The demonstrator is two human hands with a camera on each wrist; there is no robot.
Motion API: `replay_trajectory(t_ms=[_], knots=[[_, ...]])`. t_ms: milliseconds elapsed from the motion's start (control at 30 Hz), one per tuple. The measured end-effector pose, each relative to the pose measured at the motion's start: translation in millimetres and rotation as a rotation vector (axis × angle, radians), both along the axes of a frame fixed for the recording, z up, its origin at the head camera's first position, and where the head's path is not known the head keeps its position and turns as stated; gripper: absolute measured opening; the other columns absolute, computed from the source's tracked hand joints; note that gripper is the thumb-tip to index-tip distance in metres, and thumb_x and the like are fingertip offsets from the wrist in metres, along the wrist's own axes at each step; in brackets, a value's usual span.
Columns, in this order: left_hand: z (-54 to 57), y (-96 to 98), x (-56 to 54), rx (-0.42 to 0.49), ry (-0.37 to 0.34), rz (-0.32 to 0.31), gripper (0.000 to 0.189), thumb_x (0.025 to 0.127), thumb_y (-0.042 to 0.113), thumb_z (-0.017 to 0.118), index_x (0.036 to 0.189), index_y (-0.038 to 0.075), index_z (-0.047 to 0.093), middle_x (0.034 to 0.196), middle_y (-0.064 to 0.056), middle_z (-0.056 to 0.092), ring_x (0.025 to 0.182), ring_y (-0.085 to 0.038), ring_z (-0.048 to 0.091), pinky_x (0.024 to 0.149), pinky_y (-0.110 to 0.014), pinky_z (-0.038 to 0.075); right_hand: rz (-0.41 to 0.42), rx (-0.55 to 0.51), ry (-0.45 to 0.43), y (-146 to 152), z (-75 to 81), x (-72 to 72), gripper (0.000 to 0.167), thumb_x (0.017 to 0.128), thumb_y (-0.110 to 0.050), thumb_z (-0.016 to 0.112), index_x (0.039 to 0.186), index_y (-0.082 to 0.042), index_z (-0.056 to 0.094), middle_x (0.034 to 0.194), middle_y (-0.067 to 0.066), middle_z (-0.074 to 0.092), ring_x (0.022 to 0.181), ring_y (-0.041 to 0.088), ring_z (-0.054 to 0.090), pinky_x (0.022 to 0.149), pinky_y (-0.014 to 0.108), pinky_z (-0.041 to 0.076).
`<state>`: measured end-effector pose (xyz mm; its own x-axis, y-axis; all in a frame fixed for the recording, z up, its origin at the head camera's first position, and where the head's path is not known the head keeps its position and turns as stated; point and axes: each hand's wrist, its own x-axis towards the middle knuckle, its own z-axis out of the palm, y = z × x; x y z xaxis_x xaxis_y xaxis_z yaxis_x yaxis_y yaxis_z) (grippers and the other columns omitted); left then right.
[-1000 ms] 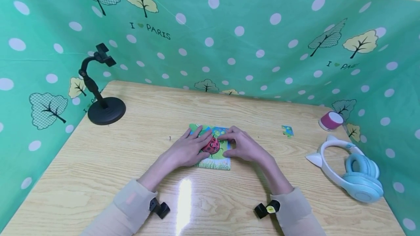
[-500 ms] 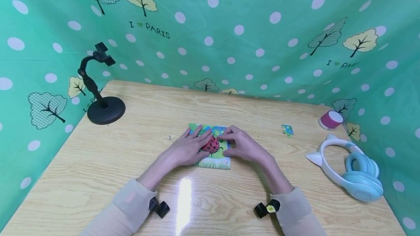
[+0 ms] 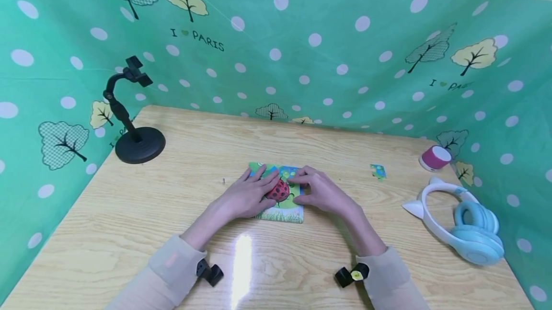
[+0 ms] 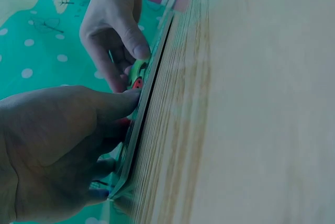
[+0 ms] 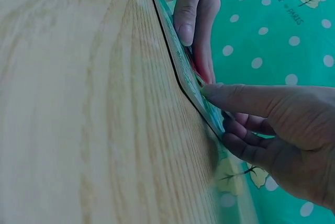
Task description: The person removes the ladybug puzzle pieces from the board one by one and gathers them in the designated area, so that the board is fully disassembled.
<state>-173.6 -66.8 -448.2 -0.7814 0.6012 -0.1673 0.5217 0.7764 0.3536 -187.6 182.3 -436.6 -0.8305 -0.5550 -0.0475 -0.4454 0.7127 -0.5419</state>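
Observation:
A jigsaw puzzle board (image 3: 282,216) lies flat on the table, showing a red ladybug (image 3: 278,191) on green with a grass strip along the near edge. My left hand (image 3: 246,196) rests on its left part, fingers spread and fairly straight, covering that side of the picture. At the right side my right hand (image 3: 321,190) bends over the board, pinching a green puzzle piece (image 4: 137,69) between thumb and fingers. In the left wrist view this piece looks slightly raised next to the ladybug. Its outline is partly hidden by the fingers.
A loose blue-green puzzle piece (image 3: 378,171) lies to the right. Further right are a pink cylindrical speaker (image 3: 434,158) and blue-white cat-ear headphones (image 3: 474,233). A black phone stand (image 3: 140,144) stands at the back left. A polka-dot curtain (image 3: 302,61) surrounds the table (image 3: 172,214).
Both hands stay almost in place. A pale pinkish mark seen on the ladybug's right part a second ago is gone; red with dark spots shows there now.

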Motion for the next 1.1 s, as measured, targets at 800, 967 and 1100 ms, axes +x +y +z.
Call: replay_trajectory(t_ms=[800,967,1100], knots=[[-0.5,-1.2,-1.0,0.001,-0.007,0.001,0.068,0.106,0.049,0.048,0.163,0.017,0.028,0.174,-0.001,0.016,0.163,-0.033,0.008,0.132,-0.060,0.007,0.023,0.008,-0.005,36.2,14.9,-8.0,0.052,0.084,-0.013,0.084,0.133,-0.006,0.069,0.127,0.010,0.073,0.107,0.022,0.070,0.094,0.041,0.060],[0.7,1.2,-1.5,-0.006,-0.014,-0.003,0.068,0.106,0.049,0.049,0.163,0.018,0.027,0.174,0.001,0.016,0.163,-0.031,0.007,0.132,-0.059,0.006,-0.049,-0.046,0.003,73.2,18.9,-6.1,0.054,0.081,-0.009,0.085,0.132,-0.006,0.069,0.130,0.014,0.072,0.112,0.028,0.073,0.097,0.046,0.060],[0.7,1.5,-1.4,-0.008,-0.016,-0.001,0.068,0.106,0.049,0.050,0.163,0.018,0.027,0.174,0.001,0.016,0.163,-0.031,0.007,0.132,-0.059,0.007,-0.085,-0.070,-0.001,103.4,20.5,-4.1,0.053,0.082,-0.006,0.084,0.133,-0.006,0.069,0.131,0.015,0.072,0.109,0.031,0.074,0.097,0.049,0.060]])
